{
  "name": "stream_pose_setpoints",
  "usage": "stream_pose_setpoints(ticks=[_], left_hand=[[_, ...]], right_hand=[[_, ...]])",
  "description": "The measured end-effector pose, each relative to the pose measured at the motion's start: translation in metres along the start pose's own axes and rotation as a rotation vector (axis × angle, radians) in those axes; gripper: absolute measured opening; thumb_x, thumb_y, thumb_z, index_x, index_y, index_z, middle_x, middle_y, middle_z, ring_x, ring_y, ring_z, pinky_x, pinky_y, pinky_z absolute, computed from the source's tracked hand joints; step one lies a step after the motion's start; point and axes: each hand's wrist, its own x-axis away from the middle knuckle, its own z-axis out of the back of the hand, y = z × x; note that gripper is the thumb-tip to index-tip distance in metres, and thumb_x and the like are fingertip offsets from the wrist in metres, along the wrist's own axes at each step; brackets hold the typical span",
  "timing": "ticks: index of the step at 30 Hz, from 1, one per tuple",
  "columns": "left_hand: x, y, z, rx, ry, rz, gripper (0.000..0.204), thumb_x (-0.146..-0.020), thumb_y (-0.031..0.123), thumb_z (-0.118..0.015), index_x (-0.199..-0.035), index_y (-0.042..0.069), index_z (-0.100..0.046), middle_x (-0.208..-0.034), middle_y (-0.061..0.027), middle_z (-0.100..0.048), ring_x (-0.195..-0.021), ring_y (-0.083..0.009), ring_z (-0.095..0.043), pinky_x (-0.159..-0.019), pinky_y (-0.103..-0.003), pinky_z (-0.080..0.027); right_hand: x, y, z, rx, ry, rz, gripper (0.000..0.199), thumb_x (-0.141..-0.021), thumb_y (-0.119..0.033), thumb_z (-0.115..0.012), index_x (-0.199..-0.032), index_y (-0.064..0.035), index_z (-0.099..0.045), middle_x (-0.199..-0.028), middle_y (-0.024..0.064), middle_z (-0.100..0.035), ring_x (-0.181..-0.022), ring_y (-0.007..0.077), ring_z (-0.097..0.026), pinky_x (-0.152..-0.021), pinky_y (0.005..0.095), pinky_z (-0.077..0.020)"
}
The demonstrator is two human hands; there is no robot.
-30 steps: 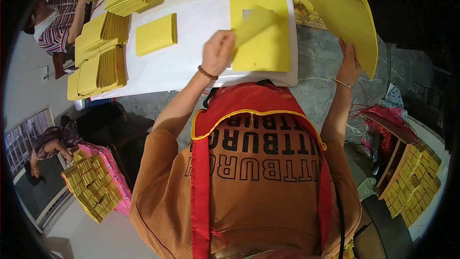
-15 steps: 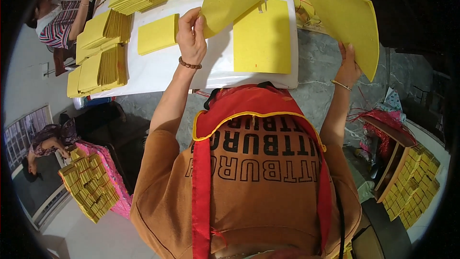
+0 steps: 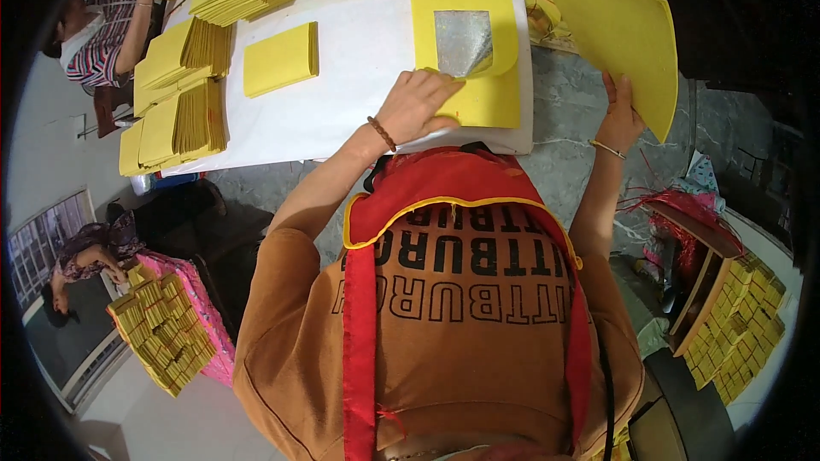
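Head view, only one. L hand [image 3: 416, 105] lies flat, fingers spread, on the lower left edge of the yellow sheet [image 3: 478, 101] on the white board [image 3: 359, 77]; it presses rather than pinches, nothing clenched. A silver foil square [image 3: 464, 41] sits in the sheet's upper middle, shiny and crinkled, with a curled yellow flap [image 3: 504, 55] arcing over its right side. R hand [image 3: 621, 118] grips the lower edge of a loose stack of yellow sheets [image 3: 619, 38], held up tilted off the board's right side, thumb toward the person.

Risks, as I judge them: foil looks thin, so a drag from the L fingertips could wrinkle or tear it. The flap could fold over skewed and crease. The R stack is held by one edge only, so it could fan out or slide onto the grey stone table [image 3: 568, 132].

Materials: paper matte, thin, floppy, bright yellow; foil reflective; board smooth white. Small yellow pad [image 3: 282, 58] lies apart to the left, and fanned yellow piles [image 3: 184, 107] sit at the far left edge. Another person in a striped top [image 3: 102, 38] works at the far corner.
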Motion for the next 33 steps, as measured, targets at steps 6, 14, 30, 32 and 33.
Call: stream_pose_setpoints(ticks=[6,14,30,32,33], left_hand=[[0.001,-0.001,0.000,-0.054,-0.078,-0.029,0.066,-0.059,0.039,-0.068,-0.114,0.008,-0.049,-0.111,-0.0067,-0.049,-0.100,-0.0206,-0.042,-0.081,-0.032,-0.031],[0.000,-0.012,0.004,0.054,-0.150,-0.044,0.065,-0.062,0.039,-0.067,-0.117,0.011,-0.047,-0.112,-0.0087,-0.048,-0.102,-0.0246,-0.042,-0.081,-0.034,-0.032],[-0.003,-0.022,0.011,0.625,-0.130,0.317,0.012,-0.076,0.014,-0.060,-0.081,0.003,-0.062,-0.074,-0.0087,-0.057,-0.072,-0.0214,-0.053,-0.064,-0.029,-0.042],[-0.005,-0.019,0.015,0.802,-0.173,0.449,0.013,-0.077,0.014,-0.060,-0.082,0.003,-0.062,-0.072,-0.0060,-0.055,-0.069,-0.0133,-0.050,-0.063,-0.024,-0.040],[-0.003,-0.020,0.011,0.803,-0.170,0.452,0.013,-0.077,0.014,-0.060,-0.082,0.003,-0.062,-0.072,-0.0060,-0.055,-0.069,-0.0133,-0.050,-0.063,-0.024,-0.040]], right_hand=[[0.000,0.001,0.000,-0.003,-0.015,-0.007,0.032,-0.084,-0.001,-0.047,-0.116,-0.0011,-0.041,-0.111,0.0116,-0.048,-0.096,0.0225,-0.053,-0.078,0.0366,-0.0511],[0.000,-0.002,-0.002,-0.007,-0.035,-0.003,0.033,-0.083,0.001,-0.047,-0.115,-0.0006,-0.041,-0.112,0.0117,-0.047,-0.097,0.0221,-0.052,-0.079,0.0374,-0.0509],[0.004,-0.002,-0.008,-0.089,0.042,0.011,0.029,-0.081,-0.002,-0.053,-0.109,0.0016,-0.047,-0.107,0.0118,-0.050,-0.092,0.0209,-0.055,-0.076,0.0362,-0.0513],[0.001,-0.004,0.001,-0.038,-0.002,-0.033,0.028,-0.081,-0.002,-0.053,-0.108,0.0014,-0.047,-0.106,0.0109,-0.051,-0.091,0.0201,-0.055,-0.076,0.0355,-0.0511],[0.000,-0.003,0.001,-0.038,-0.006,-0.034,0.028,-0.081,-0.002,-0.053,-0.108,0.0014,-0.047,-0.106,0.0109,-0.051,-0.091,0.0201,-0.055,-0.076,0.0355,-0.0511]])
